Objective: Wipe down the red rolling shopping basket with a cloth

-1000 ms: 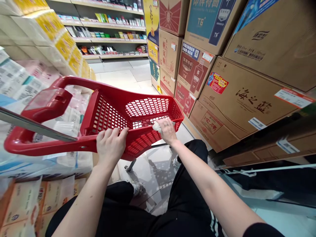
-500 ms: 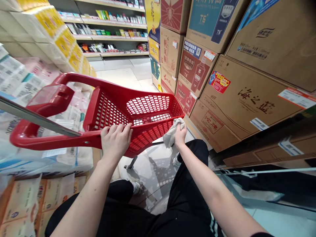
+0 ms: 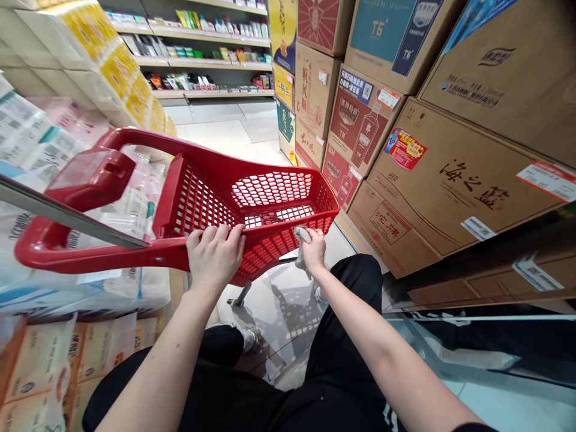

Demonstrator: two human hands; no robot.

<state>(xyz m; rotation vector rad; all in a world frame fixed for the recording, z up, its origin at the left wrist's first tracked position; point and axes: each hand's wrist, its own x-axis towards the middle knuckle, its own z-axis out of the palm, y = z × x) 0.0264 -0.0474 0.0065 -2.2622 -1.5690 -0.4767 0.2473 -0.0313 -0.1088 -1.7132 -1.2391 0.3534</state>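
Observation:
A red plastic shopping cart [image 3: 270, 231] with perforated basket walls stands across the view in front of me. My left hand [image 3: 215, 255] is closed over the near rim of its basket, fingers curled over the top edge. My right hand [image 3: 314, 252] is closed on a light grey cloth [image 3: 302, 243], held against the outer near side of the basket towards its narrow front end. Part of the cloth hangs below the fist. To the left, the cart's looped red handle [image 3: 58, 258] is crossed by a flat grey bar [image 3: 72, 213].
Stacked cardboard cartons [image 3: 450, 162] rise along the right side. Plastic-wrapped packs [image 3: 40, 162] and yellow packages [image 3: 99, 54] are piled at the left. Shelves of toiletries [image 3: 211, 45] stand at the back. Boxed packs [image 3: 40, 366] lie at the lower left, beside my legs.
My right hand has moved left and slightly down along the basket's near side, away from the front corner, with the cloth bunched in it. My left hand stays on the rim.

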